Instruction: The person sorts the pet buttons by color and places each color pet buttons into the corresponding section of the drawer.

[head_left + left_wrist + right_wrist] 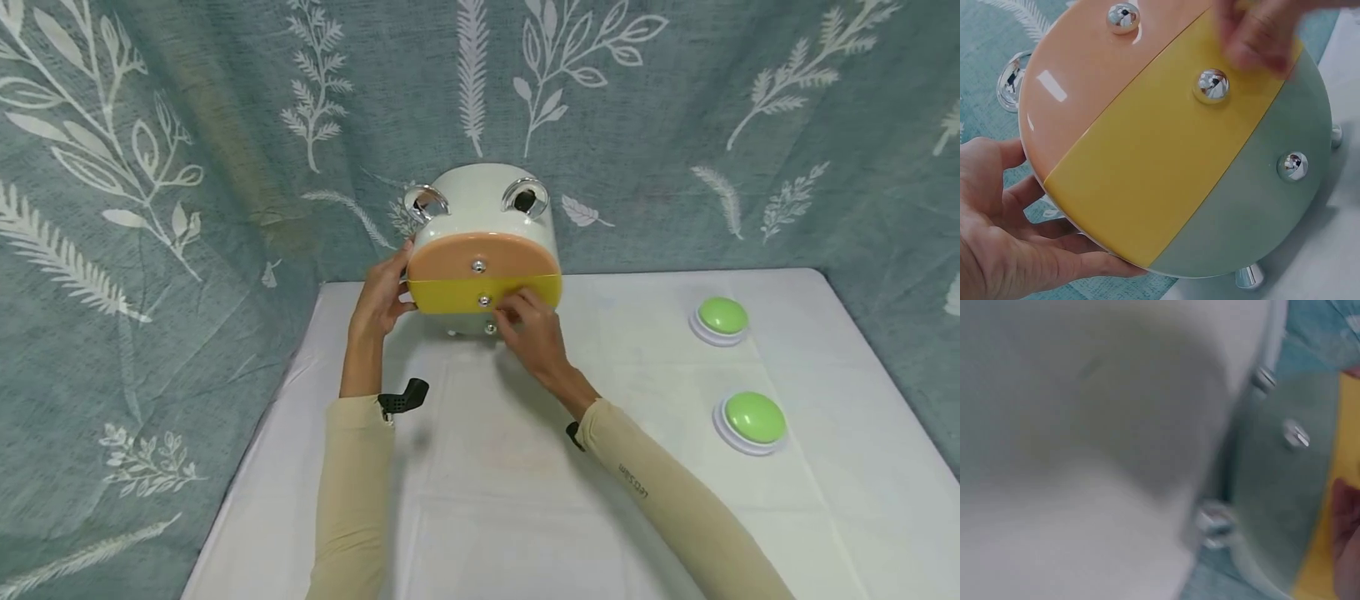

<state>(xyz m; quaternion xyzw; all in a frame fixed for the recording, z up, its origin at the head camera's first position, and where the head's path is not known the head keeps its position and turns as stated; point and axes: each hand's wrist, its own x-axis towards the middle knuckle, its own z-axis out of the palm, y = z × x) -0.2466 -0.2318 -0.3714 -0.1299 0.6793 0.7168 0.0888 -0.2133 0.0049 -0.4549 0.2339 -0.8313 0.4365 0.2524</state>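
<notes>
A rounded small drawer chest (487,192) with chrome rings on top has orange (1079,81), yellow (1141,162) and green (1241,212) drawer fronts, each with a round silver knob. My left hand (381,292) grips the chest's left side, its thumb by the lower edge in the left wrist view. Close to the yellow front's knob (1212,85) is my right hand (534,329), its fingers loosely bent and blurred in the left wrist view. The knob shows uncovered beside those fingers. All three fronts look flush in the left wrist view.
Two green push buttons with white bases, a far one (722,317) and a nearer one (753,419), sit on the right of the white-covered table (510,500). A blue-green curtain (645,158) with white leaf prints hangs behind the chest and along both sides.
</notes>
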